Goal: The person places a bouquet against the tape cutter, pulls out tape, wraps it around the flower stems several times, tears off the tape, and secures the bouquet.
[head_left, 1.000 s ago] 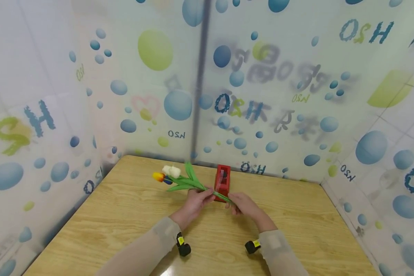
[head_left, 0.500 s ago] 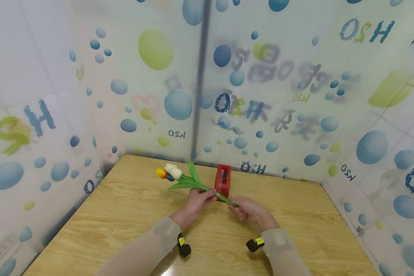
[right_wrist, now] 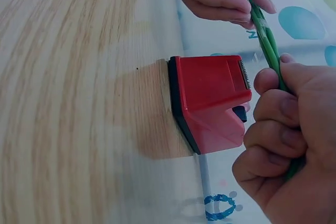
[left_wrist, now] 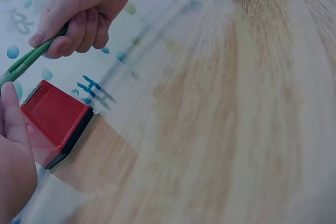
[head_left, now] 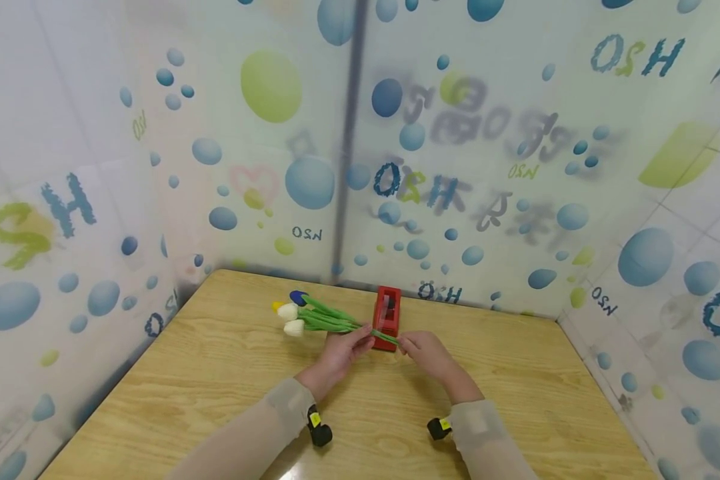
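Observation:
A bunch of tulips with white (head_left: 294, 327), yellow and blue heads points left above the table, its green stems (head_left: 330, 321) slanting down to the right. My left hand (head_left: 342, 350) holds the stems at mid-length, between thumb and fingers. My right hand (head_left: 427, 353) grips their lower ends, fingers curled round them in the right wrist view. Between the hands, a shiny band of clear tape (right_wrist: 262, 23) wraps the stems. Just behind them stands a red tape dispenser (head_left: 388, 313), its toothed cutting edge (right_wrist: 244, 74) facing the stems in the right wrist view.
The wooden table (head_left: 228, 400) meets a curtain (head_left: 486, 167) printed with bubbles and letters along its back edge. Similar patterned sheets hang at the left and right. A small black camera (head_left: 320, 430) sits on each wrist.
The bunch has turned about its stems: the blue head is now on top and the white heads lower. My right hand shifted right and down, then back left; my left hand stayed nearly still.

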`<state>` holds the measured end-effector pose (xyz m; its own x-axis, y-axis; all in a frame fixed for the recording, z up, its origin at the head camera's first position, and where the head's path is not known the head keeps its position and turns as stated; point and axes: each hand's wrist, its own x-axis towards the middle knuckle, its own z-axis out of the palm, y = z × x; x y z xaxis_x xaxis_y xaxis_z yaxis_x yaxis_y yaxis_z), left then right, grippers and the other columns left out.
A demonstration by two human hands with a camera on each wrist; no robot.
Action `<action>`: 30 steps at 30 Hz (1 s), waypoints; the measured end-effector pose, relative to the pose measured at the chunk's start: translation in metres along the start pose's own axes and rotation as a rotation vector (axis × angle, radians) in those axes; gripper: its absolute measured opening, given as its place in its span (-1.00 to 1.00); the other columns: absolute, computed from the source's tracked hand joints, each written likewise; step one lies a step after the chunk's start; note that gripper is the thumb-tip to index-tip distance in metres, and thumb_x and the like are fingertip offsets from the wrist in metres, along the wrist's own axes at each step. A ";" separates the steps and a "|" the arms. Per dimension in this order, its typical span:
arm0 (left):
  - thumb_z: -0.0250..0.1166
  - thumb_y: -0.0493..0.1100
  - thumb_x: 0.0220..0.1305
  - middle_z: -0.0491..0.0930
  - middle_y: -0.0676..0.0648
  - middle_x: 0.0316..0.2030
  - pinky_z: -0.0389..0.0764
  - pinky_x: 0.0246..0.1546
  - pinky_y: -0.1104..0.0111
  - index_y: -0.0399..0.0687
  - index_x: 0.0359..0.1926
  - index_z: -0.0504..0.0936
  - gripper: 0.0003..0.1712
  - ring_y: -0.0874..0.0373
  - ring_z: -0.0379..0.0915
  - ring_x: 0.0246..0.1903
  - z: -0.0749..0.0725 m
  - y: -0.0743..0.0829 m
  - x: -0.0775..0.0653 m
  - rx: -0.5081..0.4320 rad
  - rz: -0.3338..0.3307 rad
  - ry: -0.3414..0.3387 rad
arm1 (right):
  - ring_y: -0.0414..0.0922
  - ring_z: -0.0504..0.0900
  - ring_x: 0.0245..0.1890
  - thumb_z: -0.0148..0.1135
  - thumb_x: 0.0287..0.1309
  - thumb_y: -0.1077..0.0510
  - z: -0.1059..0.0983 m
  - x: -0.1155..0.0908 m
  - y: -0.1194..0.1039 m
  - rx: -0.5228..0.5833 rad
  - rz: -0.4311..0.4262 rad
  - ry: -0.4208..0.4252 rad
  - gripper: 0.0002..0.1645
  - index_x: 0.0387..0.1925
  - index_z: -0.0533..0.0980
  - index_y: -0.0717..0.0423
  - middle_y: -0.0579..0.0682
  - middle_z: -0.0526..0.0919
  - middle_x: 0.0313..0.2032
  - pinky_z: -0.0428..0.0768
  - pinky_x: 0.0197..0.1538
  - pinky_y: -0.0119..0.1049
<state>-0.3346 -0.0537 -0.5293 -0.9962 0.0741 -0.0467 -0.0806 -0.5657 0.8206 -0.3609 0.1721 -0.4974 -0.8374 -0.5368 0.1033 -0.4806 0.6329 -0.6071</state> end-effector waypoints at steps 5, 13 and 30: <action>0.30 -0.30 0.53 0.80 -0.11 -0.08 0.82 -0.08 0.45 -0.31 0.03 0.69 -0.82 0.27 0.78 -0.26 -0.001 0.000 0.000 0.003 -0.034 0.019 | -0.25 0.42 -0.49 0.00 0.68 0.07 -0.001 -0.001 -0.004 -0.091 -0.016 0.006 -0.53 -0.38 0.62 0.18 0.11 0.67 -0.42 0.46 -0.32 -0.35; 0.32 -0.36 0.48 0.77 -0.09 -0.18 0.82 -0.13 0.46 -0.46 0.05 0.61 -0.76 0.26 0.76 -0.28 -0.002 0.000 0.000 0.055 -0.020 -0.001 | -0.27 0.31 -0.69 -0.11 0.72 0.00 -0.003 -0.005 -0.002 0.289 0.176 -0.122 -0.40 -0.29 0.72 0.23 -0.13 0.49 -0.70 0.33 -0.58 -0.44; 0.32 -0.38 0.47 0.78 -0.05 -0.22 0.82 -0.16 0.44 -0.29 -0.05 0.67 -0.90 0.25 0.76 -0.31 -0.001 0.001 0.000 0.058 0.000 -0.030 | -0.38 0.21 -0.72 -0.23 0.75 0.01 -0.004 -0.005 0.014 0.793 0.280 -0.377 -0.45 -0.40 0.51 0.05 -0.31 0.34 -0.68 0.22 -0.62 -0.53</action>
<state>-0.3352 -0.0549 -0.5294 -0.9946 0.0994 -0.0302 -0.0775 -0.5174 0.8522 -0.3646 0.1859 -0.5038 -0.6890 -0.6562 -0.3077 0.1627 0.2736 -0.9480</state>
